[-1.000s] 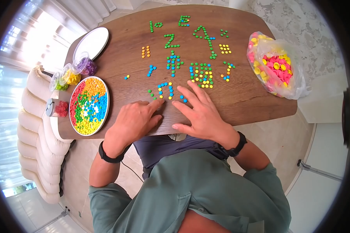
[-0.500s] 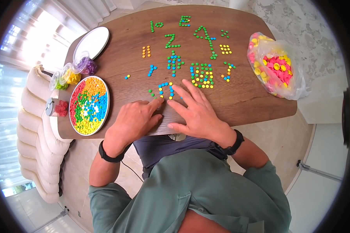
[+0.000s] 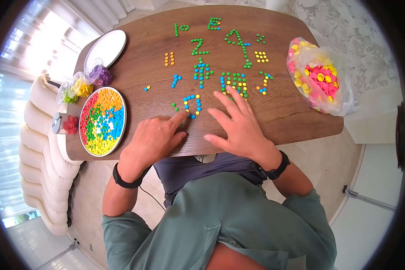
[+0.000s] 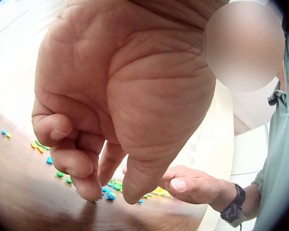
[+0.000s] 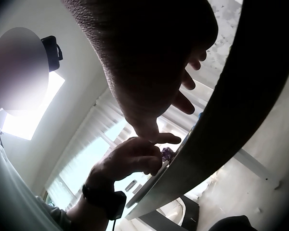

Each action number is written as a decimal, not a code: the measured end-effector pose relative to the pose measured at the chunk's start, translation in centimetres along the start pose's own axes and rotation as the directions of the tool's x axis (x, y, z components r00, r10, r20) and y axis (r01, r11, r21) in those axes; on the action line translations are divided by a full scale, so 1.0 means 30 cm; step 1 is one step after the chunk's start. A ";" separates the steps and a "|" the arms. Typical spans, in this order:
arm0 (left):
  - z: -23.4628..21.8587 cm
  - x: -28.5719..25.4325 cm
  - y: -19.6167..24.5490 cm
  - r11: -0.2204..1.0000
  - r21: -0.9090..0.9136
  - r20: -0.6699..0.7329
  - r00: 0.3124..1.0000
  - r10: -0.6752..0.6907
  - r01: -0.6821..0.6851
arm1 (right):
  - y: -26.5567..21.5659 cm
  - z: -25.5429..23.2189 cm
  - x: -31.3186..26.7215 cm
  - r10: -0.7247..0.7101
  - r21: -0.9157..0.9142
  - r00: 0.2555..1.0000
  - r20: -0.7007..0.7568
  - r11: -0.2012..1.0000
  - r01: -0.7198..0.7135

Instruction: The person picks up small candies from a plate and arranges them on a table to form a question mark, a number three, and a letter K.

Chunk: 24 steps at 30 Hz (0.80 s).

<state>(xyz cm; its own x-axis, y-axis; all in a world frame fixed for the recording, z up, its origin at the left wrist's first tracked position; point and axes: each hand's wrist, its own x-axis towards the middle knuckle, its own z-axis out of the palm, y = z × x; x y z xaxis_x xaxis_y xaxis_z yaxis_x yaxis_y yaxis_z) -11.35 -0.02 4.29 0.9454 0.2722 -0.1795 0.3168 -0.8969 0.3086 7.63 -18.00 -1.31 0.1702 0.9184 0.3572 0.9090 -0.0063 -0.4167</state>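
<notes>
The left hand (image 3: 153, 138) rests near the table's front edge, its index finger stretched to the lower left of a small ring of blue and yellow candies (image 3: 198, 107); the other fingers are bent and loose. In the left wrist view the left hand (image 4: 120, 91) has its fingertips at the wood, beside green and blue candies (image 4: 111, 196). To the right, the right hand (image 3: 243, 130) is spread with straight fingers, its fingertips just below a green, blue and yellow candy block (image 3: 229, 83). It holds nothing visible. The right wrist view shows this hand (image 5: 154, 67) dark against the light.
A plate of sorted colored candies (image 3: 94, 135), lidded tubs (image 3: 83, 90) and a white plate (image 3: 105, 49) stand at the left. A plastic bag of pink and yellow pieces (image 3: 321, 81) lies at the right. More candy figures, including a green Z (image 3: 199, 47), spread across the wooden table (image 3: 144, 40).
The right hand moved left over the figure, then back right. Blue candies now show at the ring's lower side, where the gap was. The left hand has barely moved.
</notes>
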 end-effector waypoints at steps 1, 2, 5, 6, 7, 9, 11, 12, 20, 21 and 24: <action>-0.001 0.002 0.004 1.000 -0.005 0.002 1.000 0.001 -0.001 | 0.008 -0.004 -0.006 0.001 -0.001 1.000 0.001 1.000 -0.001; -0.004 0.004 0.010 1.000 -0.005 0.002 1.000 0.004 -0.004 | 0.016 -0.005 -0.012 0.003 0.002 1.000 0.001 1.000 -0.003; -0.006 0.011 0.027 1.000 -0.002 0.014 1.000 0.014 -0.014 | 0.022 0.009 -0.023 0.004 -0.003 1.000 -0.005 1.000 -0.004; 0.001 0.013 0.028 0.999 -0.009 0.011 0.999 0.032 -0.032 | 0.022 0.014 -0.025 0.002 -0.009 1.000 -0.008 1.000 -0.002; 0.005 0.014 0.028 0.999 -0.016 0.008 0.999 0.050 -0.050 | 0.020 0.018 -0.025 0.001 -0.009 1.000 -0.009 1.000 -0.002; 0.006 0.014 0.030 0.999 -0.013 0.013 0.999 0.047 -0.047 | 0.016 0.023 -0.025 0.004 -0.006 1.000 0.004 1.000 -0.004; 0.005 0.012 0.030 0.999 -0.011 0.018 0.999 0.044 -0.044 | 0.014 0.023 -0.024 0.001 -0.006 1.000 0.005 1.000 -0.001; 0.005 0.010 0.028 0.999 -0.002 0.020 0.999 0.040 -0.040 | 0.013 0.023 -0.024 -0.001 -0.007 1.000 0.008 1.000 0.001; 0.005 0.001 0.022 1.000 0.020 0.031 0.999 0.012 -0.013 | -0.012 0.038 -0.011 -0.025 0.021 1.000 0.018 0.999 0.024; 0.003 0.000 0.023 1.000 0.014 0.032 0.999 0.009 -0.009 | -0.016 0.039 -0.009 -0.028 0.021 0.999 0.023 0.999 0.028; 0.001 -0.001 0.025 1.000 0.011 0.031 0.999 0.006 -0.007 | -0.025 0.047 -0.007 -0.040 0.033 0.999 0.029 0.999 0.039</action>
<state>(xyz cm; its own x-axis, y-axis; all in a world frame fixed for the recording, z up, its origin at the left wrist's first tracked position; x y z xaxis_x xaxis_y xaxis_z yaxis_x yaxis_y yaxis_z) -11.14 -0.70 4.48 0.9445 0.2552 -0.2067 0.3095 -0.9023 0.3000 6.37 -17.64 -2.25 0.1226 0.9291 0.3490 0.9018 0.0426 -0.4300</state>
